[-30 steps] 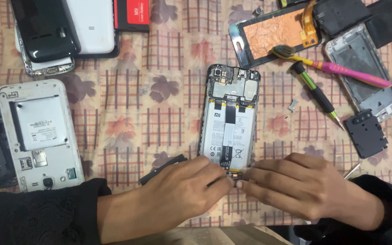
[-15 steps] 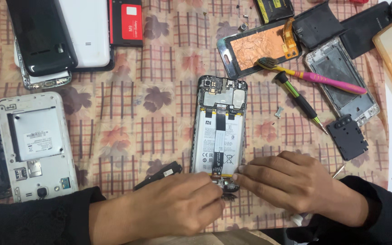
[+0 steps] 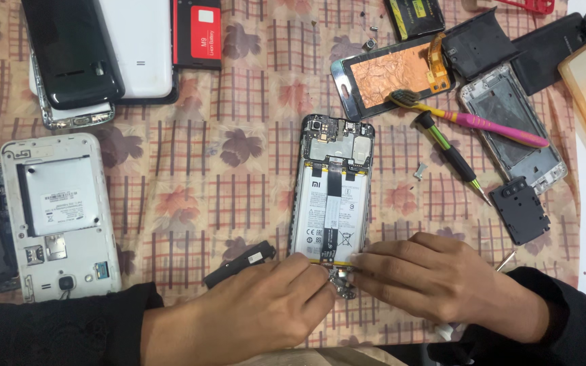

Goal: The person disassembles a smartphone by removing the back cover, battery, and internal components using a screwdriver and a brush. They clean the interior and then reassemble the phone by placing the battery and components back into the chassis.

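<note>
I see the opened phone (image 3: 332,196) lying back-up near the middle of the desk (image 3: 239,135), which wears a checked, flowered cloth; its battery and ribbon cable are bare. My left hand (image 3: 252,312) rests at the phone's near end, fingers curled together, their tips on a small metal part (image 3: 342,281) right at the phone's bottom edge (whether they actually pinch it, I cannot tell). My right hand (image 3: 435,278) comes in from the right, fingers drawn together and pressed down on the phone's bottom edge, fingertips just beside those of the left.

Just left of the left hand lies a small black piece (image 3: 239,264) on the cloth. Further left sits a white phone body (image 3: 59,217) with its back off. At the far left corner are a black phone (image 3: 72,51) stacked on a white one (image 3: 137,44), with a red battery (image 3: 198,30) beside them. To the far right lie a screen panel with a copper back (image 3: 391,74), a pink-handled brush (image 3: 469,118), a green and black screwdriver (image 3: 452,159), a silver frame (image 3: 513,125) and a small black square cover (image 3: 522,210).
</note>
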